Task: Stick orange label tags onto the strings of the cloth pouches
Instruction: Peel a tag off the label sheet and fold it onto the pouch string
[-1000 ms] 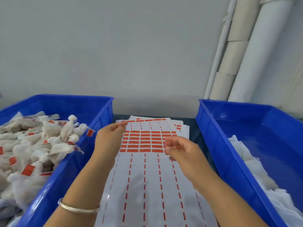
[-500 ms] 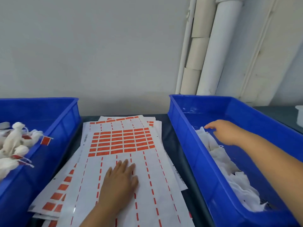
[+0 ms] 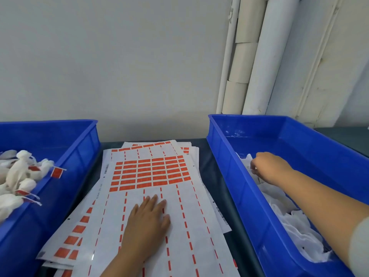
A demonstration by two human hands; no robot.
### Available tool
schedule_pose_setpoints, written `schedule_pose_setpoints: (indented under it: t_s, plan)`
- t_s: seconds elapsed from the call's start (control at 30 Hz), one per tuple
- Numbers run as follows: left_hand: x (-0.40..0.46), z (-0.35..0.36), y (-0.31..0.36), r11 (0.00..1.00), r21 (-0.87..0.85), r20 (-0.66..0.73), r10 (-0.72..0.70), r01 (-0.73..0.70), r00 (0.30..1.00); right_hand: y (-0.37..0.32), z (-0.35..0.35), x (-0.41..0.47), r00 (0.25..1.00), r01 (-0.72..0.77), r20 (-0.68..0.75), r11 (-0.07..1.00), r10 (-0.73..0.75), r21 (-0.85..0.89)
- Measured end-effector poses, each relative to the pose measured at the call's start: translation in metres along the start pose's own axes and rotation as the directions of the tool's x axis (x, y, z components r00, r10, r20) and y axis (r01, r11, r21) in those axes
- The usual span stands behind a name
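Sitting in the left blue bin (image 3: 83, 148) were white pouches (image 3: 22, 172) with orange tags (image 3: 57, 172) already on their strings. Next, the left hand (image 3: 147, 222) lay flat with straight fingers on the sticker sheet (image 3: 151, 172). Over in the right blue bin (image 3: 225, 156), the right hand (image 3: 269, 168) curled its fingers into the plain white pouches (image 3: 295, 222), but I could not tell if it held one.

Left hand (image 3: 148, 224) flat on label sheet (image 3: 151, 174); right hand (image 3: 267, 166) among pouches (image 3: 289, 216).

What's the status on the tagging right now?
Left hand flat on label sheet. Right hand fingers into pouches, right bin. Nothing blocking.
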State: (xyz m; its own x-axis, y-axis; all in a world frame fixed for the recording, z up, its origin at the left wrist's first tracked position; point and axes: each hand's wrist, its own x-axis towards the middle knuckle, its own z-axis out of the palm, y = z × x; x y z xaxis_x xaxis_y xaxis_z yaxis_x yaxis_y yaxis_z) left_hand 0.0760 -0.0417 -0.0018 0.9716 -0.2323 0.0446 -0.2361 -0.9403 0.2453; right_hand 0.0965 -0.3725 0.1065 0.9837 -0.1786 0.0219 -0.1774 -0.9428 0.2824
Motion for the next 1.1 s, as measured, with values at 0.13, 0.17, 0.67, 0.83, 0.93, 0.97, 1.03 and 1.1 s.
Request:
schedule_pose_setpoints:
  t_s: [0.13,0.17,0.67,0.83,0.93,0.97,1.03,1.1]
  plan:
    - [0.000,0.000,0.000,1.000,-0.006,0.004,0.000,0.000,1.000,0.008,-0.007,0.000,0.992,-0.055,-0.102,0.983,0.074,0.177]
    - [0.000,0.000,0.000,1.000,-0.008,0.004,0.001,-0.001,1.000,0.010,-0.012,0.000,0.986,-0.068,-0.128,0.964,0.104,0.256]
    - [-0.002,-0.001,0.001,0.995,-0.100,-0.076,-0.003,-0.004,0.997,-0.097,-0.125,-0.029,0.960,0.173,-0.278,0.768,0.008,0.617]
    - [-0.011,-0.008,0.004,0.929,-0.370,-0.230,-0.116,0.023,0.966,-0.154,-0.108,-0.022,0.992,0.125,-0.098,0.620,-0.077,0.774]
    - [-0.009,-0.014,0.001,0.843,-0.531,-0.278,-0.263,0.080,0.924,-0.188,-0.090,-0.016,0.998,-0.027,0.046,0.408,-0.038,0.912]
    - [-0.008,-0.015,0.000,0.813,-0.577,-0.302,-0.303,0.079,0.904,-0.198,-0.084,-0.017,0.995,-0.082,0.095,0.318,-0.026,0.944]
    - [-0.007,-0.019,0.000,0.770,-0.636,-0.330,-0.323,0.043,0.887,-0.214,-0.069,-0.022,0.986,-0.153,0.160,0.159,-0.036,0.975]
    - [-0.008,-0.022,0.001,0.722,-0.691,-0.344,-0.303,-0.021,0.889,-0.223,-0.056,-0.028,0.982,-0.175,0.177,0.035,-0.072,0.984]
